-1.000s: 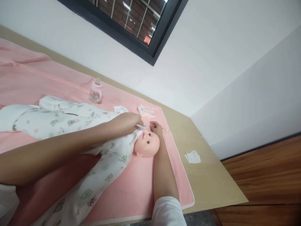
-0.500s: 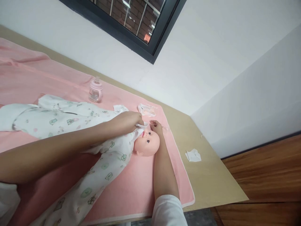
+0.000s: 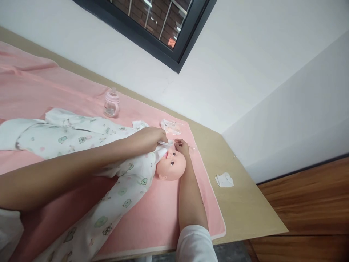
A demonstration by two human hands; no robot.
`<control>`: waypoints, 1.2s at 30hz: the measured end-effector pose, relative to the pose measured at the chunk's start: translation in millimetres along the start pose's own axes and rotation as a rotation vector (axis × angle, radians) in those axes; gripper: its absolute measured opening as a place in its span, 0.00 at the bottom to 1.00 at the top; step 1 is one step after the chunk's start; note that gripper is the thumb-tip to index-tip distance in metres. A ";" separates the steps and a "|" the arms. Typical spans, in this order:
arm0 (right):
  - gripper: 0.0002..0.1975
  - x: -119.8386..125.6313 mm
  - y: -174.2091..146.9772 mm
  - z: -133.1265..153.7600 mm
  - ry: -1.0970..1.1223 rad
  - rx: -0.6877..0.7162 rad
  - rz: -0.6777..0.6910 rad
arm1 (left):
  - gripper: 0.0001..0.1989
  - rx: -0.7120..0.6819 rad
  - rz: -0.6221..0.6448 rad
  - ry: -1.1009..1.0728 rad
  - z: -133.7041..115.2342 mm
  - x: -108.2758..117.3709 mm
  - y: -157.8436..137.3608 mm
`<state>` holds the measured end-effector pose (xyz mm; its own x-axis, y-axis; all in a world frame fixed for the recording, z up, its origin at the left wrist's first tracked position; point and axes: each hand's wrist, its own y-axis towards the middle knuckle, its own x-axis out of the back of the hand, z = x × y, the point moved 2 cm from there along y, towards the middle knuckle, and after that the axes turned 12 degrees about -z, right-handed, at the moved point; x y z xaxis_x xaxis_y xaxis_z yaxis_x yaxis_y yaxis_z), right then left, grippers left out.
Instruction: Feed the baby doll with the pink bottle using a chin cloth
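Note:
A baby doll lies on its back, its bare head (image 3: 171, 167) to the right and its body in a white bear-print garment (image 3: 125, 182). My left hand (image 3: 154, 139) is closed on a small white cloth (image 3: 167, 144) at the doll's chin and neck; whether this cloth is part of the garment I cannot tell. Beyond the top of the head, my right arm reaches round to the doll's far side. There my right hand (image 3: 181, 146) has its fingers pinched together near the cloth, on something thin and pale that I cannot make out.
A pink blanket (image 3: 160, 203) covers much of the table (image 3: 245, 203). On it stand a pink-topped baby bottle (image 3: 111, 105) and a clear packet (image 3: 171, 126). A crumpled white tissue (image 3: 224, 179) lies right of the blanket. The white wall (image 3: 191, 91) rises behind.
The view has shifted very slightly. The white cloth at my left hand reaches a little further toward my right hand, whose fingers are drawn closer together. The doll has stayed in place.

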<state>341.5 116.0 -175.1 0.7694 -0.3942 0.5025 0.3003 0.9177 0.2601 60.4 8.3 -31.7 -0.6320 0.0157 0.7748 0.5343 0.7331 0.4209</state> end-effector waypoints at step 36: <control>0.14 -0.6 -0.2 0.1 -0.020 0.002 -0.004 | 0.09 -0.023 0.074 -0.054 2.4 -3.6 -0.8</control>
<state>340.9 116.1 -175.3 0.7567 -0.3986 0.5182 0.3018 0.9161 0.2639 60.8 9.3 -35.9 -0.6192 0.1059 0.7780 0.5929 0.7127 0.3749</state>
